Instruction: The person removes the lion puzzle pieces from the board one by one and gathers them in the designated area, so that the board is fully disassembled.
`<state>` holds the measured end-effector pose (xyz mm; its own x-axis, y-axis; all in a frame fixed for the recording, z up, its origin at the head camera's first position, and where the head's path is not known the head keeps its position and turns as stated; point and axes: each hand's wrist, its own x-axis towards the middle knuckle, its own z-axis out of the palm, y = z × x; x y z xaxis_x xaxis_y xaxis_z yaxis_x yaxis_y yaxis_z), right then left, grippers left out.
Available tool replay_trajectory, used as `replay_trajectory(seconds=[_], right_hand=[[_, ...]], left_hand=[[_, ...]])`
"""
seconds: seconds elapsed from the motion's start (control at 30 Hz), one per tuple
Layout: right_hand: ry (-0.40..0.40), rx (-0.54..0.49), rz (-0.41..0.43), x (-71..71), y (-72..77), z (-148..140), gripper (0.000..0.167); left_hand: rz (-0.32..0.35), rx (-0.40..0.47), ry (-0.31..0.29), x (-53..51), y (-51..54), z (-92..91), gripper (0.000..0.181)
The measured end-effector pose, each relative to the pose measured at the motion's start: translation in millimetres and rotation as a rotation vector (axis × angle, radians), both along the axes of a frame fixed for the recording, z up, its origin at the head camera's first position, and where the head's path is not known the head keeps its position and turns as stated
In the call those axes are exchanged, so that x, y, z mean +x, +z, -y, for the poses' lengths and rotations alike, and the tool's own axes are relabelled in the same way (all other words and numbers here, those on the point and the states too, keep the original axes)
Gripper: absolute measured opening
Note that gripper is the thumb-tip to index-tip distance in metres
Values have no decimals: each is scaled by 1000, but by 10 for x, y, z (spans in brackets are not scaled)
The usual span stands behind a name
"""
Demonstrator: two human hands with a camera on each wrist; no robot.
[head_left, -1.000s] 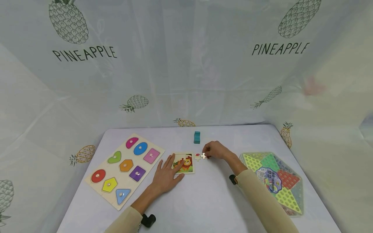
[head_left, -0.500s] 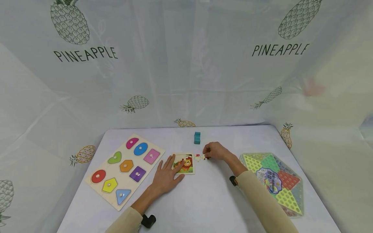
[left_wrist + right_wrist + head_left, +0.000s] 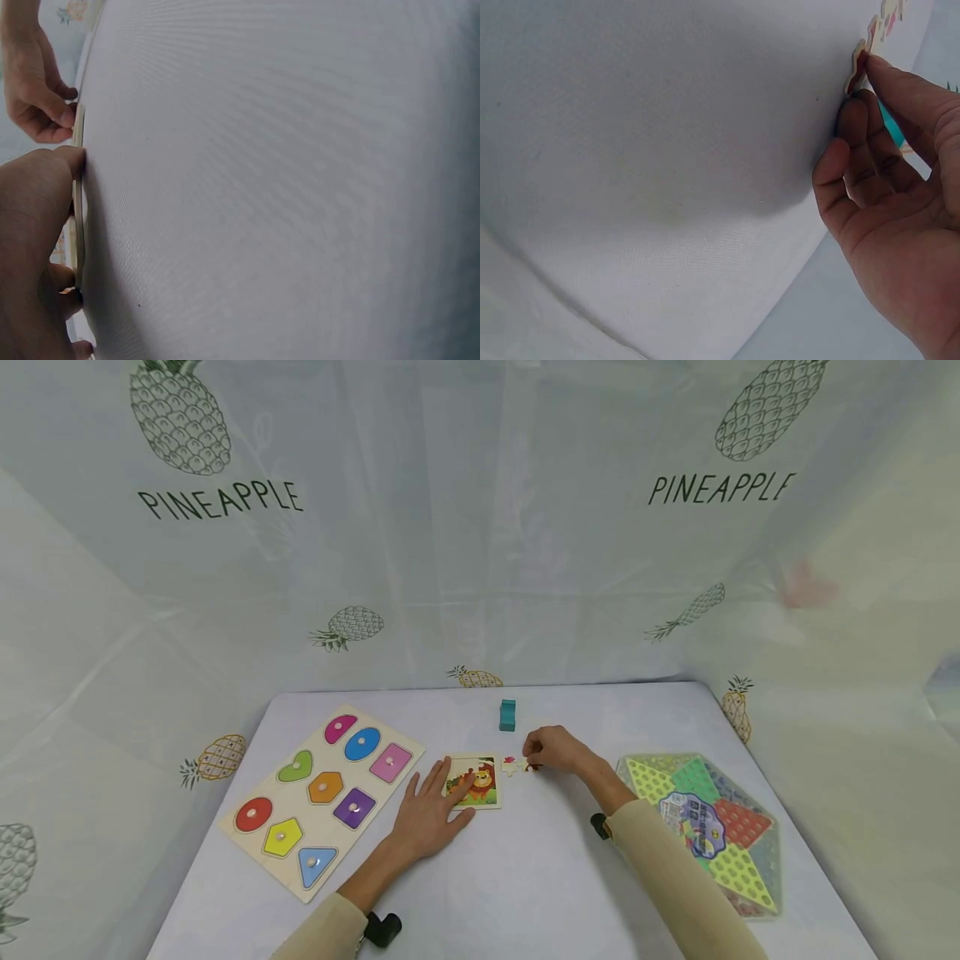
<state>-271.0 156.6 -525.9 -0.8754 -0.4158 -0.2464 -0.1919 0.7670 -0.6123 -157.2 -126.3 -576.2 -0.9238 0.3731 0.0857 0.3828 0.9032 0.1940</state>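
Note:
My left hand (image 3: pixel 427 818) lies with fingers spread on a small square wooden jigsaw puzzle (image 3: pixel 483 785) with a lion picture, partly covering it. Just right of the puzzle, my right hand (image 3: pixel 558 747) pinches a jigsaw piece (image 3: pixel 859 69) between thumb and fingers, low over the table. Dark red print shows on that piece; the fingers hide part of it. Between the puzzle and this hand lies another jigsaw piece (image 3: pixel 510 765), pale with a red mark. The left wrist view shows the left fingers on the puzzle's edge (image 3: pixel 79 217), with the right hand beyond.
A wooden shape board (image 3: pixel 322 802) with coloured knobbed shapes lies at the left. At the right is a hexagonal Chinese checkers-style board (image 3: pixel 701 835), under the right forearm's side. A small teal block (image 3: pixel 507 715) stands behind the puzzle, near the table's back edge.
The piece at my right fingertips showed a pale face a second ago and now shows dark red print. The right hand has barely shifted; the left hand stays on the puzzle.

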Motion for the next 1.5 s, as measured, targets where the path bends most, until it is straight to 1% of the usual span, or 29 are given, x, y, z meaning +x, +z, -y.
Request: replay_trajectory(seconds=[0.23,0.4,0.6,0.73,0.9,1.0,1.1,1.27,1.4,1.5], right_hand=[[1,11,7,1,-9,7,5],[-5,19,11,4,7,11,7],[3,26,-4,-17,-15,3,5],[-7,21,1,-28,-28,-10,5],[-29,-7,-1,-29,1,-8,7],[-11,-21,-15,-23,45,28,7],[23,-39,-29,-11,126,97,7],[68,-58,-44,13,232,245,11],[87,-69,-38,23,236,361,12],[93,-69,-26,31,213,441,12]], left_hand=[[3,12,-1,5,-11,6,64],[-15,17,-5,5,-19,11,63],[-18,27,-7,3,2,2,62],[-16,21,-11,-1,12,-1,63],[-23,17,-17,-10,17,-6,63],[-29,9,-19,-14,20,-12,63],[-39,16,-31,-25,36,-25,62],[-39,75,-66,-45,92,-71,58],[-27,80,-81,-58,121,-118,55],[-12,69,-84,-60,115,-145,56]])
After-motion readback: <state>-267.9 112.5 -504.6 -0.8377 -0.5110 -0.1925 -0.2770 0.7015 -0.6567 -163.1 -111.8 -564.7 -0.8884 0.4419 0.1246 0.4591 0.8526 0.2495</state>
